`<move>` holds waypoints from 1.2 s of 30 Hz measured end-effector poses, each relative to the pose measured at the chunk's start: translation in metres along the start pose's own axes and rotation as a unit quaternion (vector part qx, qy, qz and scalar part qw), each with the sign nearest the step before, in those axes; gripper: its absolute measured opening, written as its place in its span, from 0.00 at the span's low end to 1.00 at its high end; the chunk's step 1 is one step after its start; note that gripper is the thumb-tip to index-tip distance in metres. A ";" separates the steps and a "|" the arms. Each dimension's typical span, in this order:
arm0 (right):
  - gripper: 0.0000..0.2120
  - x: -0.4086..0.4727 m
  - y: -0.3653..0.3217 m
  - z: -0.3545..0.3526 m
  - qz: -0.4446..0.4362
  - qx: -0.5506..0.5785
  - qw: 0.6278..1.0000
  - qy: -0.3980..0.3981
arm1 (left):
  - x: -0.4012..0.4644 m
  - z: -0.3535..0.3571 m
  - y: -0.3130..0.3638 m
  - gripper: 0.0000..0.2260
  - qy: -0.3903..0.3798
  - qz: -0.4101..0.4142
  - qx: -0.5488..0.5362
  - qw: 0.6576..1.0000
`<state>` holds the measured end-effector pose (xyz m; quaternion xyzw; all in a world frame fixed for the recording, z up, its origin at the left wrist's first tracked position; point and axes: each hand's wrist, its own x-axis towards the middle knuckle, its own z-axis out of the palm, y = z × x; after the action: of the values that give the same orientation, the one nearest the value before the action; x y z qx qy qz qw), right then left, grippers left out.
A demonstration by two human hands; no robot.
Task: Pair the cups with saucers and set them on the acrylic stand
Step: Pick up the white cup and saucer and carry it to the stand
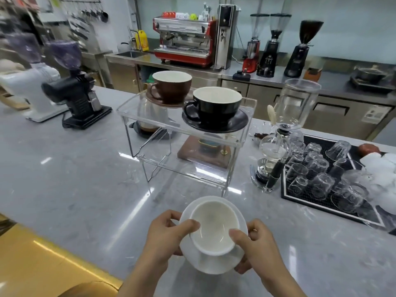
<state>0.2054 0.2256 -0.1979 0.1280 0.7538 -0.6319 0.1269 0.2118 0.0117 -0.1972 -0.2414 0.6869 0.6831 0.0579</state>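
Note:
A white cup sits on a white saucer, held above the marble counter near me. My left hand grips the saucer's left edge with its thumb on the cup rim. My right hand holds the right edge the same way. The clear acrylic stand rises just beyond. On its top shelf a brown cup rests on a brown saucer at the back left. A black cup on a black saucer stands at the front right.
A black mat with several upturned glasses lies to the right, next to a siphon brewer. Two grinders stand at the left of the counter. A wooden base sits behind the stand. An espresso machine is on the back counter.

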 end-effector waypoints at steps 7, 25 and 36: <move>0.26 0.000 -0.018 0.045 -0.017 -0.003 1.000 -0.009 | 0.008 -0.045 0.011 0.20 0.012 0.012 -0.013 1.000; 0.22 0.025 -0.081 0.120 -0.091 0.057 0.994 0.021 | 0.057 -0.101 0.073 0.16 0.016 0.101 -0.067 0.992; 0.13 0.072 -0.122 0.125 -0.103 0.078 0.987 0.092 | 0.120 -0.070 0.108 0.10 0.050 0.116 -0.041 0.991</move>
<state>0.0991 0.0847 -0.1322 0.1169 0.7195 -0.6844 -0.0189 0.0792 -0.0915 -0.1436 -0.1961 0.6837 0.6999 -0.0655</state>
